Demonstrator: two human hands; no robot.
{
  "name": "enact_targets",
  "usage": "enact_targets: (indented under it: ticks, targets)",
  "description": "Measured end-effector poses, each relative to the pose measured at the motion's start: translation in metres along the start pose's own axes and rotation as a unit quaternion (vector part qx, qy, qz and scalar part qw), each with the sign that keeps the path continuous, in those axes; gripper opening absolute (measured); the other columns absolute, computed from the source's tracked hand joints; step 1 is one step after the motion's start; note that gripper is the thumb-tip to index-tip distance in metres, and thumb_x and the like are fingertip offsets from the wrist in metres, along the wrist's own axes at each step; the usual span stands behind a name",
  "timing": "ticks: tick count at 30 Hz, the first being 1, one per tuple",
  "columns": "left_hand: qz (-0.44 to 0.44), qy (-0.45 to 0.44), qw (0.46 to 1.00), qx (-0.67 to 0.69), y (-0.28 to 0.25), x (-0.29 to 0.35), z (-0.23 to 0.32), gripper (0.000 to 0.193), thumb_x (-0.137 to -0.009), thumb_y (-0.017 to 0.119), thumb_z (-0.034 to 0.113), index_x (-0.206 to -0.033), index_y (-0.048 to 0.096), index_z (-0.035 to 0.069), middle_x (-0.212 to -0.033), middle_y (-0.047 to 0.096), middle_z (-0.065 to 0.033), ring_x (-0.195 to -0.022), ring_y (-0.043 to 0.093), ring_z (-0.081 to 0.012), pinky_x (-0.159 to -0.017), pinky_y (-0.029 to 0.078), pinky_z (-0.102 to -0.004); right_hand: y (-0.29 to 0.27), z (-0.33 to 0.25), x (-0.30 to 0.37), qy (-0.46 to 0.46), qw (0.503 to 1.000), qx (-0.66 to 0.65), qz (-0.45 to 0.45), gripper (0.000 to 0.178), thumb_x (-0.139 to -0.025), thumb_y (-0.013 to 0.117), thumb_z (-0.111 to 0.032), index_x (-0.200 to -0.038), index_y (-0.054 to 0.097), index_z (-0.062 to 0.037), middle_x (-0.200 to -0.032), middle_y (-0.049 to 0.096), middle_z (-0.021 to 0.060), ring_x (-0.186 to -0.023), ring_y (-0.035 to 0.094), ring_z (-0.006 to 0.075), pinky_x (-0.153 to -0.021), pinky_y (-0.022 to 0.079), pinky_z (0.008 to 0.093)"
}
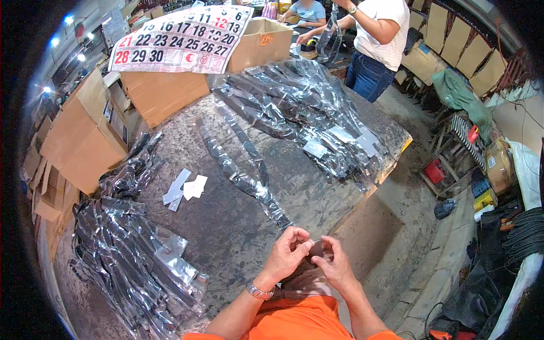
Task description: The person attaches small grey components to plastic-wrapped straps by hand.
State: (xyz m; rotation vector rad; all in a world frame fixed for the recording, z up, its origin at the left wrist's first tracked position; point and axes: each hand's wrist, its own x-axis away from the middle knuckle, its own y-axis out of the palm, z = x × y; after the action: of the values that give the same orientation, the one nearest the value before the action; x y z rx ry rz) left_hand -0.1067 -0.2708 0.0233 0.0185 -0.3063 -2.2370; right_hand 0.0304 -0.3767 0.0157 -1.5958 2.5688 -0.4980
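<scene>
Close in front of my body, my left hand (287, 255) and my right hand (335, 265) meet over the table's near edge. Between their fingertips is a small dark flat piece (317, 249), pinched at its right by my right thumb and fingers. My left thumb and index finger are closed at its left edge; what else they may hold is hidden. A long black strap in clear plastic (243, 181) lies doubled on the table, and its narrow end reaches up to my left hand's knuckles.
Wrapped black straps lie heaped at left (136, 255) and far right (306, 107) on the dark table (226, 249). Pale card slips (194, 187) lie left of the middle. Cardboard boxes (85, 136) and a calendar sheet (181, 42) border the far left. A person (377, 45) stands beyond; another sits behind.
</scene>
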Motion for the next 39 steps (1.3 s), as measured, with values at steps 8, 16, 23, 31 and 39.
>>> enact_targets:
  ticks: [8,16,23,31,39]
  targets:
    - [0.026,0.056,0.979,-0.195,-0.002,0.009,0.015,0.011,-0.091,0.065,0.009,-0.099,0.058,0.004,-0.089,0.06,-0.0034,-0.079,0.059,-0.0139,-0.067,0.049,-0.0268,-0.024,0.022,0.004,0.02,0.999,0.025,-0.021,0.019,-0.088,0.066,-0.011,-0.105,0.066,-0.0025,-0.098,0.065,0.0091,-0.089,0.063,0.0183,-0.077,0.05,0.0318]
    - [-0.002,0.233,0.905,-0.355,0.007,0.001,0.019,0.017,-0.085,0.07,0.013,-0.098,0.065,0.003,-0.089,0.063,-0.0098,-0.078,0.062,-0.0276,-0.071,0.05,-0.037,-0.027,-0.033,-0.007,-0.088,0.996,-0.021,0.007,0.037,-0.084,0.067,0.003,-0.12,0.06,-0.004,-0.099,0.063,0.0056,-0.086,0.061,0.0144,-0.074,0.049,0.0264]
    - [0.049,0.038,0.994,-0.088,0.003,0.012,0.008,0.016,-0.089,0.07,0.015,-0.098,0.063,0.003,-0.087,0.058,0.0019,-0.072,0.053,-0.0066,-0.065,0.045,-0.0231,0.002,-0.01,-0.017,-0.042,0.982,-0.181,-0.034,0.028,-0.093,0.063,-0.009,-0.12,0.059,-0.0044,-0.1,0.062,0.0012,-0.09,0.058,0.0088,-0.077,0.049,0.0236]
    - [0.248,0.019,0.96,0.127,-0.004,0.016,-0.004,0.041,-0.092,0.067,0.012,-0.126,0.045,0.006,-0.112,0.053,0.0003,-0.099,0.053,-0.0072,-0.084,0.047,-0.0238,-0.002,-0.029,-0.027,0.005,0.965,-0.258,-0.04,0.019,-0.097,0.059,-0.01,-0.115,0.059,-0.0044,-0.096,0.067,0.0038,-0.082,0.064,0.0109,-0.066,0.052,0.0237]
    - [0.08,-0.178,0.895,0.401,-0.006,-0.001,0.004,0.021,-0.099,0.058,0.023,-0.109,0.06,0.004,-0.1,0.066,-0.0057,-0.092,0.063,-0.0153,-0.087,0.052,-0.0324,-0.006,-0.035,-0.024,0.006,0.95,-0.312,-0.01,0.037,-0.092,0.065,-0.004,-0.126,0.051,-0.0043,-0.094,0.065,0.0058,-0.072,0.06,0.009,-0.056,0.049,0.0218]
